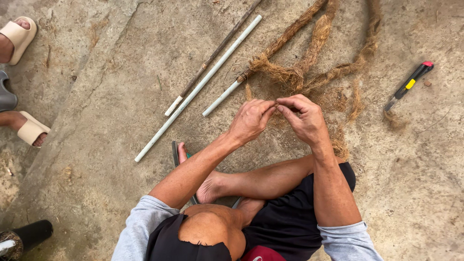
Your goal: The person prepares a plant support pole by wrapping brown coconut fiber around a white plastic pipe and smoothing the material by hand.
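I sit cross-legged on a concrete floor. My left hand and my right hand meet fingertip to fingertip, both pinching a small tuft of brown coir fibre between them. Just beyond the hands lies a thick twisted coir rope, looping away to the top edge, with loose fibre scattered under and right of my right hand. One short white pipe has rope fibre bound to its far end.
A long white pipe and a thin brown stick lie diagonally at the left of the rope. A utility knife with yellow and red parts rests at the right. Another person's sandalled feet are at the left edge.
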